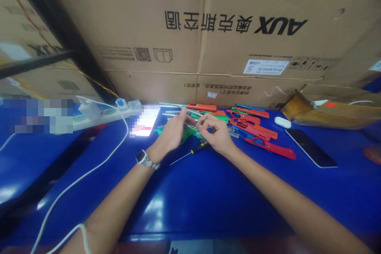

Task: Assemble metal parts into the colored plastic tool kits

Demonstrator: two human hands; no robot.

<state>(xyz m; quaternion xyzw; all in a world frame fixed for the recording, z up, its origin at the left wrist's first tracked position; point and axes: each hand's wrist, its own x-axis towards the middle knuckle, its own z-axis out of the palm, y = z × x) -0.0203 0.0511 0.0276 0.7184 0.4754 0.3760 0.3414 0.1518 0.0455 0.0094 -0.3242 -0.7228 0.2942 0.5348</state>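
**Pinching a thin wire point(192, 127) among lighters point(263, 129)**

In the right hand point(218, 135), presses thumb and forefinger tips together at the wire, with the other fingers curled. With the left hand point(174, 129), reaches in from the opposite side, thumb raised and fingers bent inward; cannot tell whether gripping anything, the fingertips being partly hidden. Between the hands, shows a metal rod point(195, 112) slanting from near the left thumb to the right fingers; cannot tell how held. Just below, shows a screwdriver point(199, 148) on the blue table point(190, 198), shaft toward the left wrist. To the right, shows red and orange lighters lying overlapped, near a dark phone point(311, 148).
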